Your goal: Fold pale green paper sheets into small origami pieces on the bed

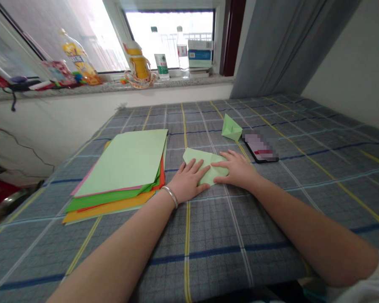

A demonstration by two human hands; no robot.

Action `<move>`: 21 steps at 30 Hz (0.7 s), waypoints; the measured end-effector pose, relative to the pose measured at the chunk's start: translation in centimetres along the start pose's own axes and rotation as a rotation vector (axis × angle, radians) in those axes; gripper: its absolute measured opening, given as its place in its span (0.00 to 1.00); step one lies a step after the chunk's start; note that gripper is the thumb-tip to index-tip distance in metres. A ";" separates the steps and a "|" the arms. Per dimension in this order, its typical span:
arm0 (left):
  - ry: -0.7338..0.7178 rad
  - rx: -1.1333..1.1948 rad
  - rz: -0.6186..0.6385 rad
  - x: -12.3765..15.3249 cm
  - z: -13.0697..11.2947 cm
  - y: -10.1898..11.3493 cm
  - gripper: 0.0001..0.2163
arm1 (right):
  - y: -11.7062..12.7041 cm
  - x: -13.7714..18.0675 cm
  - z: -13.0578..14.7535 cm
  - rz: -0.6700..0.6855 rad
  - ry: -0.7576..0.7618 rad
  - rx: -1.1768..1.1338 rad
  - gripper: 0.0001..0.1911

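A folded sheet of light green paper (205, 155) lies flat on the checked cloth, partly covered by both hands. My left hand (189, 181), with a silver bangle at the wrist, rests on its left part with the fingers spread. On its right part lies my right hand (236, 169), palm down, fingers stretched out and apart. Neither hand grips the paper; both press on it from above. Farther back stands a folded light green paper piece (231, 128), next to a phone (260, 147).
A stack of coloured paper (123, 160) lies to the left, pale green on top. The checked cloth (208, 235) covers the whole surface. On the windowsill (113, 84) behind stand a yellow bottle (139, 63), clear bottles (182, 54), a box (200, 54) and snack packs.
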State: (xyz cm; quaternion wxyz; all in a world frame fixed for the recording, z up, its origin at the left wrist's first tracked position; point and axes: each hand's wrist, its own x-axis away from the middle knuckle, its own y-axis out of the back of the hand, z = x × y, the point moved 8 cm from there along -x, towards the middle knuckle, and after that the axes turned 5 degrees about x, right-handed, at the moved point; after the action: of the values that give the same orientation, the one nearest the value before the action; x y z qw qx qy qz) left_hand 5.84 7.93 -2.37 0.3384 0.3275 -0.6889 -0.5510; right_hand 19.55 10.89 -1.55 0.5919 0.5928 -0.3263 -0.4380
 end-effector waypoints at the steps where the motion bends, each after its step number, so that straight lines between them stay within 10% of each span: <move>1: 0.004 0.004 0.008 0.0 0.1 0.0 0.30 | 0.0 0.0 -0.2 0.016 -0.002 -0.003 0.32; 21: -0.063 0.046 0.016 0.4 0.1 0.1 0.36 | 0.6 0.8 -2.8 0.047 -0.090 -0.064 0.27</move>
State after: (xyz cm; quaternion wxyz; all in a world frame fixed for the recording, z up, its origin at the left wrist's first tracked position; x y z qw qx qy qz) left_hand 5.58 7.67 -2.24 0.3135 0.3120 -0.7143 -0.5424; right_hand 22.48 11.26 -1.27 0.6054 0.5455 -0.3525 -0.4602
